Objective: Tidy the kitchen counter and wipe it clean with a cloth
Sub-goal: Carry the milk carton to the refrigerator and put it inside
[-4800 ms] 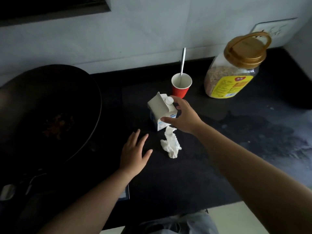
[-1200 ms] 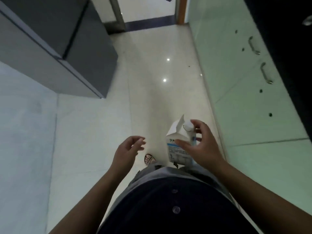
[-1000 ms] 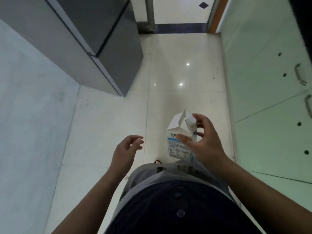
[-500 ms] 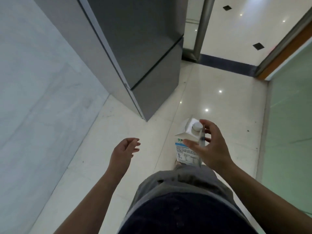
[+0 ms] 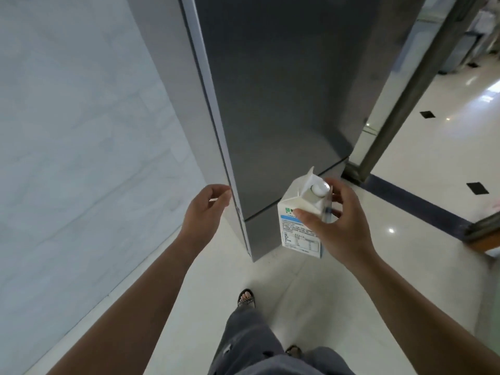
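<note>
At fridge [image 5: 284, 90] edge: left hand [image 5: 205, 209] now closer; right hand [image 5: 338, 226] still grips carton [image 5: 293, 231].

One carton [image 5: 299, 226] is in the right hand [image 5: 339, 228]; one fridge [image 5: 270, 104] stands just beyond the left hand [image 5: 205, 209]. Two hands in all, and two sandals [image 5: 246, 300] below them.

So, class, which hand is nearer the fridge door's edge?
Left. The left hand is close beside the fridge door's edge; the right hand holds the milk carton off to its right.
</note>
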`<action>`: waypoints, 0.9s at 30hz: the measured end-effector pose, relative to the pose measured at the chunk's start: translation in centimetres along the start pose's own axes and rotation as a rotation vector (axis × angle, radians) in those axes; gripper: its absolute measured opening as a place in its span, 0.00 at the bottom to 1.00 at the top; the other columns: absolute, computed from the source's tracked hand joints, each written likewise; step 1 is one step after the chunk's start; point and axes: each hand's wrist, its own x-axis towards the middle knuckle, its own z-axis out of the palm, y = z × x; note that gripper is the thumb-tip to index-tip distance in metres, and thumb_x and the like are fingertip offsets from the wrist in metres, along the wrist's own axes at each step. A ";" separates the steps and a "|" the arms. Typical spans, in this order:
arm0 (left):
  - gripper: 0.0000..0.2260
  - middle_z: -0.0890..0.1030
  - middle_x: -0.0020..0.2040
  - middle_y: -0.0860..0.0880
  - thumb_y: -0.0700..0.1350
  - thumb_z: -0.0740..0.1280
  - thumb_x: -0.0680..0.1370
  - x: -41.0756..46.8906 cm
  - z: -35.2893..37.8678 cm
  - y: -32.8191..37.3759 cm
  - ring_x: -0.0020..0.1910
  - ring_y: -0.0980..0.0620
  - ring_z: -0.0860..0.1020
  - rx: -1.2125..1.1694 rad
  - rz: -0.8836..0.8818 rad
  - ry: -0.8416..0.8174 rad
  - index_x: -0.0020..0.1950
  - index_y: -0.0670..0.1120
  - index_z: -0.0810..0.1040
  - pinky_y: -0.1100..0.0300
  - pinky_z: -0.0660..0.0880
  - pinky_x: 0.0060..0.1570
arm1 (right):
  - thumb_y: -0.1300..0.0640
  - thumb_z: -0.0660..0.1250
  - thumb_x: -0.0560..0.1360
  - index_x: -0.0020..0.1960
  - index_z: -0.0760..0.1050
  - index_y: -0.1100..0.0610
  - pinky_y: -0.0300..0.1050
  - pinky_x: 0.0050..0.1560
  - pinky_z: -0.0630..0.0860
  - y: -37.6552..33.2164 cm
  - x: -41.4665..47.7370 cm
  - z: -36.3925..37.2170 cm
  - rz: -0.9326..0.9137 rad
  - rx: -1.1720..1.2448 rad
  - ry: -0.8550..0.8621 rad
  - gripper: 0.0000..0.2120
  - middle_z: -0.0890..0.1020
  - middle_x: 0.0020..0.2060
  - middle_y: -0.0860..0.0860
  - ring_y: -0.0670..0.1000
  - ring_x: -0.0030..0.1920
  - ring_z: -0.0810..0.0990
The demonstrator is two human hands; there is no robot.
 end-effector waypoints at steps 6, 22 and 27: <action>0.11 0.77 0.53 0.58 0.52 0.62 0.78 7.2 -2.5 5.0 0.52 0.58 0.76 -0.053 0.167 0.148 0.60 0.54 0.72 0.62 0.74 0.49 | 0.43 0.75 0.62 0.60 0.67 0.45 0.52 0.48 0.80 -4.4 7.1 2.1 -0.099 0.015 0.056 0.30 0.75 0.56 0.44 0.47 0.55 0.77; 0.30 0.65 0.64 0.60 0.66 0.60 0.68 13.5 -2.2 6.4 0.57 0.62 0.70 -0.015 0.375 0.003 0.67 0.60 0.58 0.62 0.72 0.57 | 0.39 0.72 0.59 0.65 0.66 0.51 0.38 0.45 0.77 -6.9 12.1 6.8 -0.128 0.014 0.251 0.38 0.76 0.60 0.47 0.46 0.56 0.77; 0.28 0.65 0.60 0.62 0.66 0.61 0.66 13.6 -1.7 6.0 0.55 0.66 0.71 -0.080 0.373 0.031 0.64 0.62 0.60 0.74 0.69 0.52 | 0.38 0.71 0.57 0.65 0.66 0.53 0.50 0.49 0.80 -7.0 12.1 7.3 -0.085 0.018 0.296 0.40 0.76 0.60 0.49 0.49 0.57 0.77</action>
